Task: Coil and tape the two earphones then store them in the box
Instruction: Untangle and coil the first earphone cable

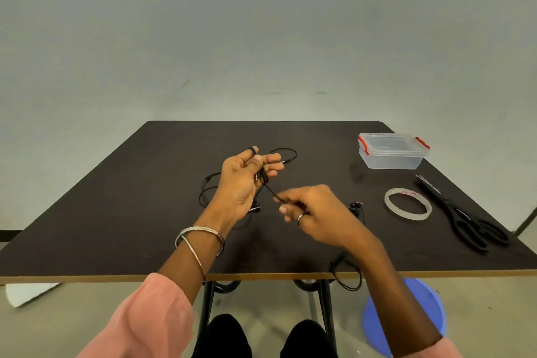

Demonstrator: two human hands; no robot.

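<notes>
My left hand (244, 180) is raised palm-up over the middle of the dark table (116, 212), with black earphone cable (263, 176) wound round its fingers and pinned by the thumb. A taut stretch of that cable runs down to my right hand (313, 212), which pinches it between thumb and fingers. This cable trails under my right arm and hangs off the front edge (347, 276), with an earbud (356, 206) lying by my right hand. A second black earphone (287, 154) lies loose on the table behind and left of my left hand.
A clear plastic box (392, 154) with a shut lid and red clips stands at the back right. In front of it lie a roll of tape (408, 203) and black scissors (465, 218). A blue stool (406, 317) stands under the table's right side.
</notes>
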